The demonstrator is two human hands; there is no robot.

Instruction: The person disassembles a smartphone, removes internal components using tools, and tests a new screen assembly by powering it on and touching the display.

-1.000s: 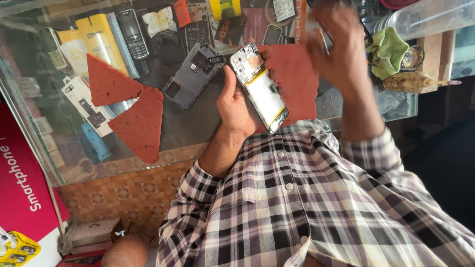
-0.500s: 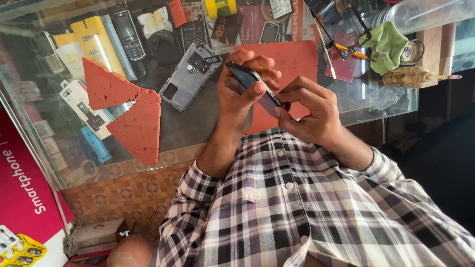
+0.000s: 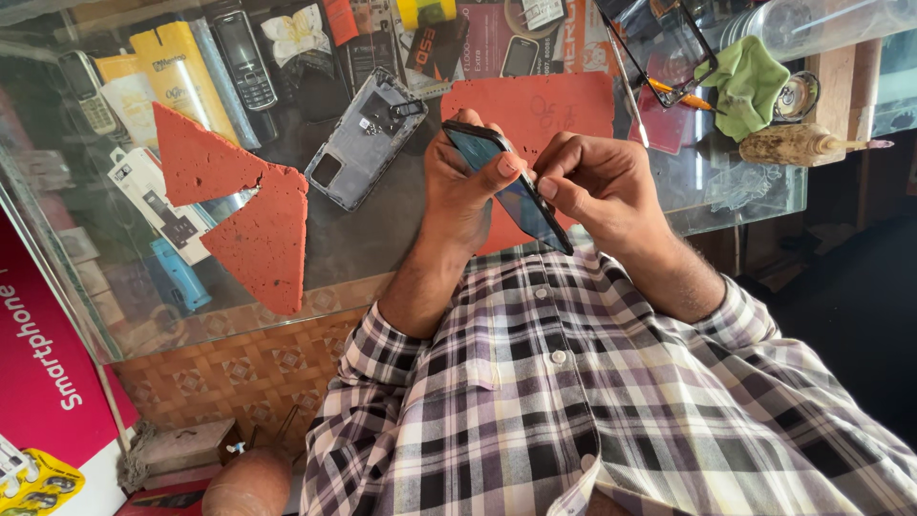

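Observation:
My left hand (image 3: 457,186) grips a dark smartphone (image 3: 516,196) from behind, holding it tilted above a glass counter with its dark screen side showing. My right hand (image 3: 597,182) pinches the phone's right edge with thumb and fingertips. Both hands are close to my checked shirt (image 3: 611,401). A red foam mat (image 3: 554,100) lies on the counter just behind the hands. A grey phone back cover (image 3: 368,139) rests to the left of my left hand.
Two torn red foam pieces (image 3: 205,158) (image 3: 263,239) lie on the glass counter (image 3: 344,258), with old phones and boxes under the glass. A green cloth (image 3: 750,81), a metal tool (image 3: 626,81) and a wooden-handled tool (image 3: 793,145) sit at the right. A pink box (image 3: 38,363) stands at the left.
My right hand came down from the far side of the counter onto the phone. The phone turned from its open inner side to its dark screen side.

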